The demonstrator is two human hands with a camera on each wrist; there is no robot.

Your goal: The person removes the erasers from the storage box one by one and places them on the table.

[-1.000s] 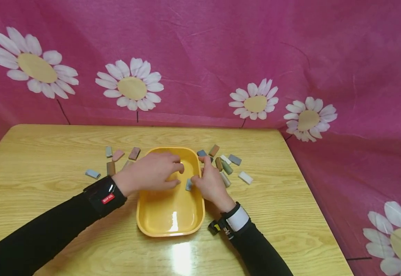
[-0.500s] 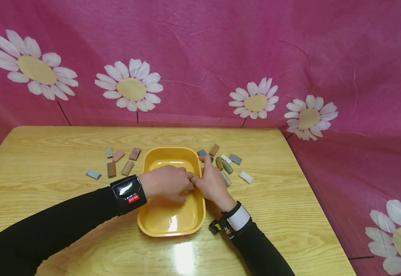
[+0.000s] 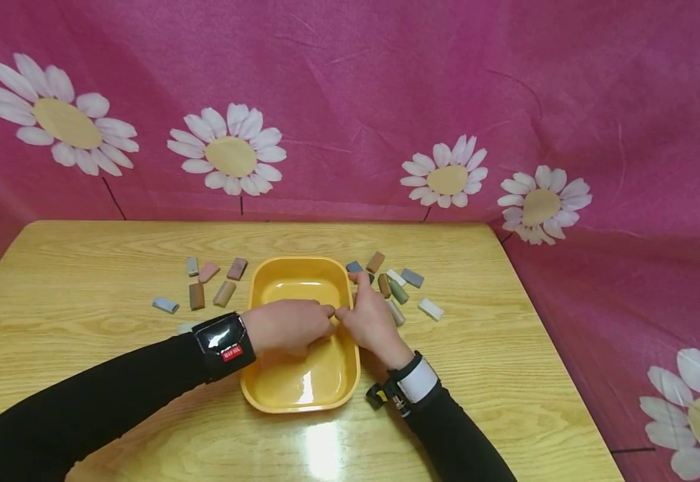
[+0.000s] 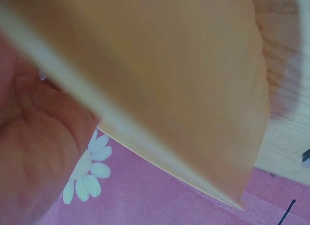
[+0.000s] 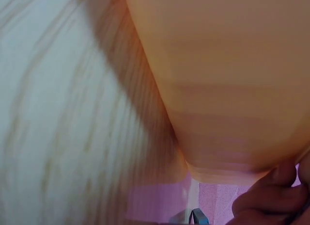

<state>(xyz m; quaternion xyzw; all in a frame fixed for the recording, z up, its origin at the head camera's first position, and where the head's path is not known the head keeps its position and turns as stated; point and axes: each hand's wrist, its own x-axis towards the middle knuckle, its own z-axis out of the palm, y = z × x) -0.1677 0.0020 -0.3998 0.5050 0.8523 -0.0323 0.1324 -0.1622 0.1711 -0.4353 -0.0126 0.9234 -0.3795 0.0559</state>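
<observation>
A yellow-orange plastic tub (image 3: 292, 404) stands on the table. My left hand (image 3: 292, 326) reaches into it from the left, fingers curled down by the right wall. The small grey-blue block seen there earlier is now covered by these fingers, which seem to pinch it. Only a pale bit shows beside the palm in the left wrist view. My right hand (image 3: 374, 321) grips the tub's right rim, the thumb over the edge and fingers outside. In the right wrist view, curled fingers (image 5: 271, 198) lie by the tub's outer wall (image 5: 232, 89).
Left of the tub lie several small blocks, among them a brown one (image 3: 196, 296), a pink one (image 3: 209, 272) and a light blue one (image 3: 165, 305). More lie to the right, including a white block (image 3: 431, 309) and a green one (image 3: 398, 291). A flowered pink cloth (image 3: 337, 134) hangs behind the table.
My left hand has moved right and down inside the tub, its fingers closing over the grey-blue block. The right hand has stayed on the rim.
</observation>
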